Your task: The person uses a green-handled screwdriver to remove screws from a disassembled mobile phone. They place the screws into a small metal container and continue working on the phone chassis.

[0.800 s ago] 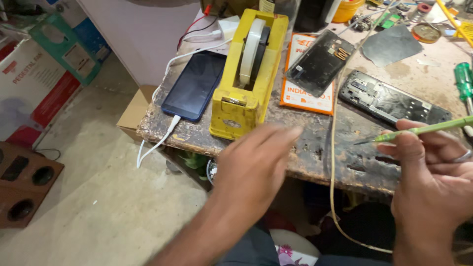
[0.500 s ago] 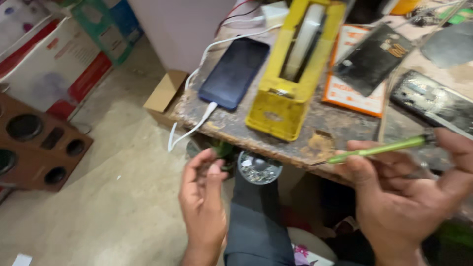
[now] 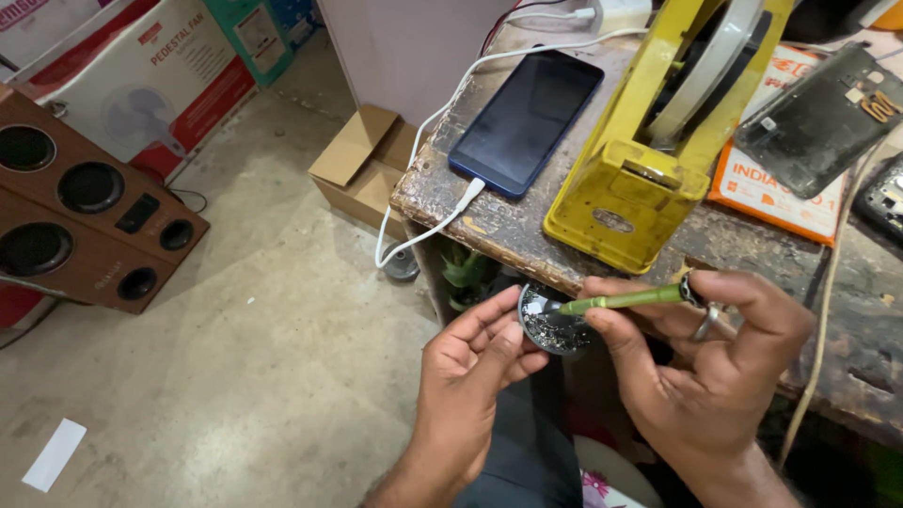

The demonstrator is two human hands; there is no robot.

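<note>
My left hand (image 3: 475, 367) holds a small round dish (image 3: 553, 325) with grey residue, below the edge of the worn workbench (image 3: 752, 254). My right hand (image 3: 720, 362), with a ring on one finger, grips a thin green tool (image 3: 625, 300) whose tip touches the inside of the dish. Both hands are close together, just under a yellow tape dispenser (image 3: 649, 150) that stands on the bench.
A dark phone (image 3: 527, 120) lies on the bench, plugged into a white cable (image 3: 428, 230). A phone back cover (image 3: 816, 118) rests on an orange packet (image 3: 767, 183). On the concrete floor stand a brown speaker (image 3: 80, 221), cardboard boxes (image 3: 362, 169) and a fan carton (image 3: 141, 80).
The view swung down and left. My left hand took up the round dish under the bench edge, and my right hand brought the green tool's tip down into it.
</note>
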